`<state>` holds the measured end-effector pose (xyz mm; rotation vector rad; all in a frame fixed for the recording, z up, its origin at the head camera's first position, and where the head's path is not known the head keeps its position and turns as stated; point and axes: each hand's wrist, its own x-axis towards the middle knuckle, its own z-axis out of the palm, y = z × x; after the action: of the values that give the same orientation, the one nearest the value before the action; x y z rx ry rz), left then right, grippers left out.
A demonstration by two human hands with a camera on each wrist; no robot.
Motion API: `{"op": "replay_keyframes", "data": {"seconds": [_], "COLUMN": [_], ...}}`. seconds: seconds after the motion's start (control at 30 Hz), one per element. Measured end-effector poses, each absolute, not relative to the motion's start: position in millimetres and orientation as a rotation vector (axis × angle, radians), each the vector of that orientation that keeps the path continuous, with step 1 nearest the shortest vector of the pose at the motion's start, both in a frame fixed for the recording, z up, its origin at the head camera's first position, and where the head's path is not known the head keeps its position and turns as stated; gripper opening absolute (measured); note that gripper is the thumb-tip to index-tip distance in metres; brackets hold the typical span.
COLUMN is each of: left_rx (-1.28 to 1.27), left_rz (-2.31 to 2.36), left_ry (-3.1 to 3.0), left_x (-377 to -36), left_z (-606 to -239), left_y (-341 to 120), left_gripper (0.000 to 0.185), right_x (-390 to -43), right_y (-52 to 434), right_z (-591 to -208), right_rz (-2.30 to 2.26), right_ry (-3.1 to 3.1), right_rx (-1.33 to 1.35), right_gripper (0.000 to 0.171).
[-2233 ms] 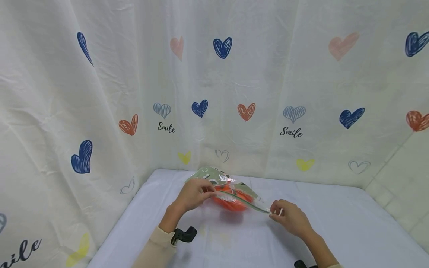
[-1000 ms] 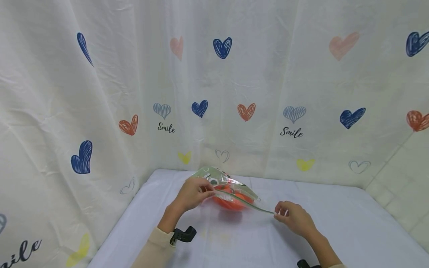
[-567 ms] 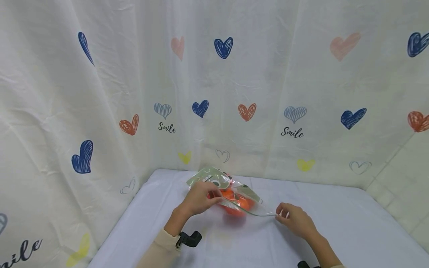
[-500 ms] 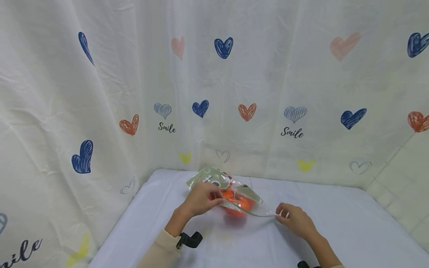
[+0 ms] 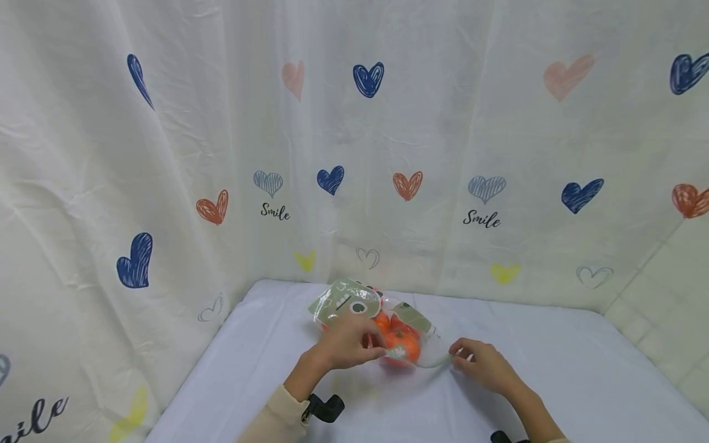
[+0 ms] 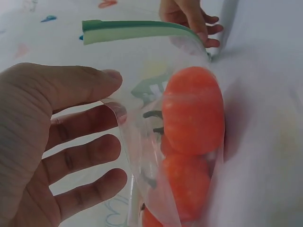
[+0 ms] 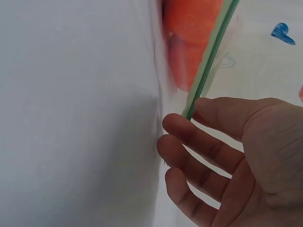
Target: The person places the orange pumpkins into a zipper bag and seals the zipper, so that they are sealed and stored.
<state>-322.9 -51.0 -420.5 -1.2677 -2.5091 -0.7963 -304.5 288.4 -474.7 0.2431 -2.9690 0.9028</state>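
Observation:
A clear zip bag (image 5: 332, 304) with green printed panels lies at the far middle of the table, holding several orange-red tomatoes (image 5: 404, 346). My left hand (image 5: 348, 342) holds the bag's near edge between thumb and index finger; its other fingers are loosely bent. At the bag's right end, my right hand (image 5: 486, 367) pinches the tip of the green zip strip (image 7: 212, 56). In the left wrist view, the strip (image 6: 137, 30) arches to the right hand's fingertips, and its other end stands free. Green stems show on the tomatoes (image 6: 193, 111) beneath the film.
A white cloth (image 5: 554, 363) covers the table. A pale curtain (image 5: 432, 135) printed with hearts hangs behind it and along the left side. A black wrist camera (image 5: 327, 408) sits on the left wrist.
My left hand has slid right and nearer along the bag edge, uncovering more of the green print and tomatoes. The zip strip has gone from nearly straight to slack and curved.

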Motion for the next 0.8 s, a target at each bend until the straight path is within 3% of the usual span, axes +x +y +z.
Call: {"op": "replay_keyframes", "data": {"seconds": [0.8], "left_rx": [-1.500], "left_rz": [-0.676], "left_ry": [-2.686], "left_x": [-306.4], "left_z": [-438.9], "left_y": [-14.7], "left_gripper": [0.005], "right_x": [-303.1], "right_y": [294.3], "right_z": [-473.5], "right_rz": [1.071], "right_ry": [-2.941], "right_rx": [0.327], "right_gripper": [0.028]}}
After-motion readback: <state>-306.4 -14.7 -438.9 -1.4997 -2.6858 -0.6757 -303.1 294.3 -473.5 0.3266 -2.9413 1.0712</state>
